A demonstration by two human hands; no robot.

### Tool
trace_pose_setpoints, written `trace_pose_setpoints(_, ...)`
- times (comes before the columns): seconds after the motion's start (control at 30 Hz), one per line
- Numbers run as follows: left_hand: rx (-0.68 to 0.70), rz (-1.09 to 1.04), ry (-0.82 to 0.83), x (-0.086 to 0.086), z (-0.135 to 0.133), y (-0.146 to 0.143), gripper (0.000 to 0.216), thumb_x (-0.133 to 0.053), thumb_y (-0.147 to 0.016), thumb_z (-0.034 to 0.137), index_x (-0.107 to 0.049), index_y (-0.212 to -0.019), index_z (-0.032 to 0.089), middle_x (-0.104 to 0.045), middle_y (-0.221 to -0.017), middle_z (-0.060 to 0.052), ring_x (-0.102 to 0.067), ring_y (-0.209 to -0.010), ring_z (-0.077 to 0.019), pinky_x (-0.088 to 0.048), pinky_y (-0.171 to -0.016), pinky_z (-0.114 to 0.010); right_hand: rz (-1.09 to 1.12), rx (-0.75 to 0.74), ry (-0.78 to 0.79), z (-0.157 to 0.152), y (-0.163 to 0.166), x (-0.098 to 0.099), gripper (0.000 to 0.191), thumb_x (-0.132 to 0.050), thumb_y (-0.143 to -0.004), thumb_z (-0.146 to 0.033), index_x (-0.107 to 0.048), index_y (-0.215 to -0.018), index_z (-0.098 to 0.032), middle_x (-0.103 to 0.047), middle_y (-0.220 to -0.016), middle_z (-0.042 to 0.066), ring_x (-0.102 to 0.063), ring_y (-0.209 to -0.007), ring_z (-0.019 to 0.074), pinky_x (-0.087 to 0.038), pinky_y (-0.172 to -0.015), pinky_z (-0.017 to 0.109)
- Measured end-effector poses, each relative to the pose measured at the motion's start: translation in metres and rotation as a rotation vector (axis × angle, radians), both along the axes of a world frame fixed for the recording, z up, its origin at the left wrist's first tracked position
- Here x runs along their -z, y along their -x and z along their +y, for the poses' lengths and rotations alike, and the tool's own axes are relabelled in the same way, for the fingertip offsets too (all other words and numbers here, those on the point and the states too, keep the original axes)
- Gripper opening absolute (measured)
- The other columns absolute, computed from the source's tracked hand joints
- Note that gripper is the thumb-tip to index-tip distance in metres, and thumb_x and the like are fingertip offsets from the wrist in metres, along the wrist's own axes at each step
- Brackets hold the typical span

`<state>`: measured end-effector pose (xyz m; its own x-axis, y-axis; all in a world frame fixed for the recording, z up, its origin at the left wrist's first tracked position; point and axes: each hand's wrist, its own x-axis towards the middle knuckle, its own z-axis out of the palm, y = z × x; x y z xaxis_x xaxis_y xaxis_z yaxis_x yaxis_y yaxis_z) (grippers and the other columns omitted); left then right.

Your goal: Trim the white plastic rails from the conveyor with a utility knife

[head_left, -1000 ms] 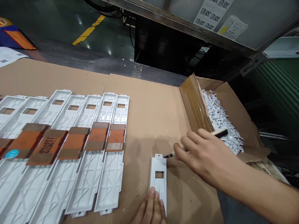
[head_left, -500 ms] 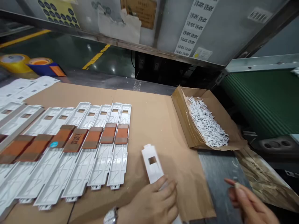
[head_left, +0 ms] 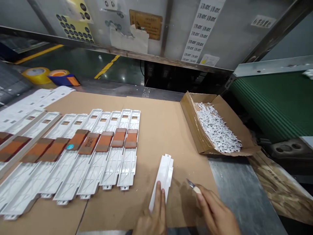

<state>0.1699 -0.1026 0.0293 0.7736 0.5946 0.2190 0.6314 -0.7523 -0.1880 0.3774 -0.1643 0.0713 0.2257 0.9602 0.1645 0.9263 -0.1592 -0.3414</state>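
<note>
A long white plastic strip [head_left: 164,179] lies tilted on the cardboard in front of me, its notched end pointing away. My left hand [head_left: 153,217] holds it by the near part, with two fingers stretched along its upper face; the thumb side is hard to see. My right hand [head_left: 215,209] is closed around a small craft knife [head_left: 195,187], its blade pointing up and left toward the strip without touching it. To the left, several similar white plastic pieces [head_left: 110,168] lie side by side, with orange-brown blocks [head_left: 105,141] across them.
An open cardboard box [head_left: 192,130] of small white bits [head_left: 216,129] stands at the right. Behind it is a green ribbed conveyor [head_left: 276,101]. Tape rolls [head_left: 36,75] and label sheets [head_left: 29,102] lie at the far left. Cardboard sheets [head_left: 158,120] cover the metal table.
The strip has been turned, so its windowed end no longer points away from me. My right hand has come in from the right, and the knife in it now shows. The view has shifted left.
</note>
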Motion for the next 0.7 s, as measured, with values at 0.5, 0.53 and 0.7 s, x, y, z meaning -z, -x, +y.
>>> trace_pose_setpoints(0.5, -0.073, 0.094, 0.237, 0.010, -0.019, -0.004, 0.063, -0.072, -0.062, 0.039, -0.059, -0.120, 0.018, -0.045, -0.130, -0.013, -0.047, -0.036, -0.0118, -0.042, -0.029, -0.028, -0.281, -0.233, 0.157, 0.047, 0.039, 0.020, 0.031, -0.027, -0.098, -0.035, -0.054, -0.088, -0.023, -0.061, -0.069, -0.002, -0.061, -0.057, 0.0144, -0.037, -0.048, 0.025)
trace_pose_setpoints(0.53, -0.075, 0.102, 0.245, 0.009, -0.019, -0.004, 0.062, -0.071, -0.062, 0.037, -0.059, -0.120, 0.018, -0.044, -0.130, -0.013, -0.046, -0.035, -0.0118, -0.042, -0.029, -0.028, -0.280, -0.235, 0.158, 0.048, 0.039, 0.020, 0.031, -0.027, -0.098, -0.035, -0.054, -0.088, -0.023, -0.061, -0.069, -0.002, -0.061, -0.057, 0.0142, -0.037, -0.048, 0.025)
trace_pose_setpoints(0.7, -0.076, 0.154, 0.264, 0.005, -0.019, -0.007, 0.062, -0.070, -0.059, 0.027, -0.060, -0.120, 0.017, -0.040, -0.131, -0.012, -0.047, -0.036, -0.0124, -0.043, -0.029, -0.030, -0.276, -0.245, 0.142, 0.054, 0.042, 0.016, 0.037, -0.023, -0.099, -0.033, -0.054, -0.083, -0.022, -0.060, -0.066, -0.001, -0.060, -0.055, 0.0137, -0.037, -0.048, 0.025)
